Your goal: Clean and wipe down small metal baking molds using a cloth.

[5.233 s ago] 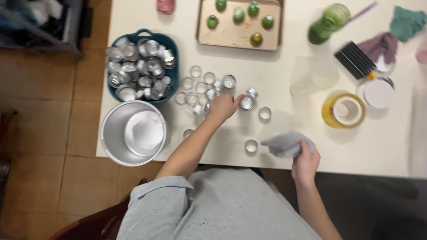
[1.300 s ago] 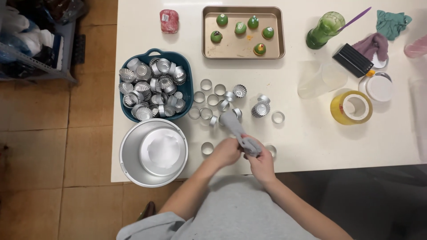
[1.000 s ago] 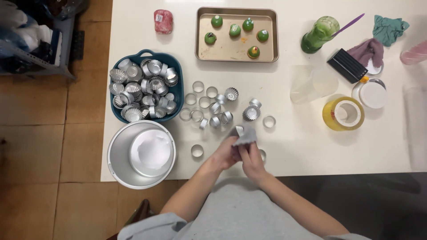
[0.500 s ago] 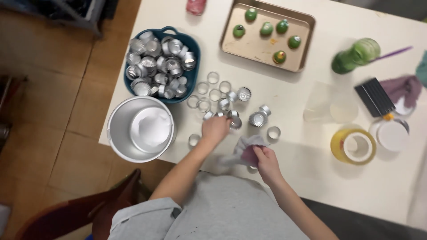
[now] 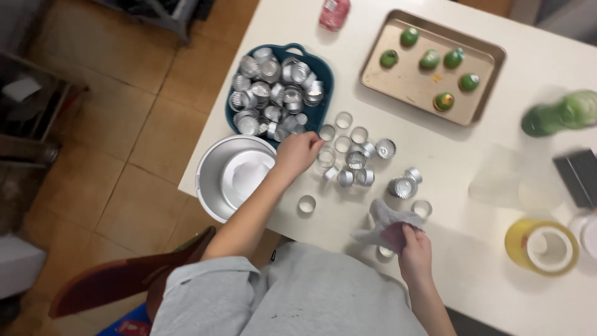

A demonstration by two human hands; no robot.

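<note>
Pretty plain setup: a white table (image 5: 559, 298) sits on a floor of tan-brown tiles (image 5: 124, 137) under soft, even light. A dark shelf unit (image 5: 31, 124) stands off to the left, and a reddish-brown chair (image 5: 124, 280) is tucked in near the table's edge.

A shallow tan baking tray (image 5: 398, 87) carrying six green balls (image 5: 430, 60) lies at the far side of the white table (image 5: 472, 261). A blurred green bottle (image 5: 559, 113) lies to its right, with a black rectangular block (image 5: 579, 177) below it. A yellow tape roll (image 5: 542, 246) sits near the right edge. A small red tin (image 5: 334, 12) stands at the far edge.
</note>
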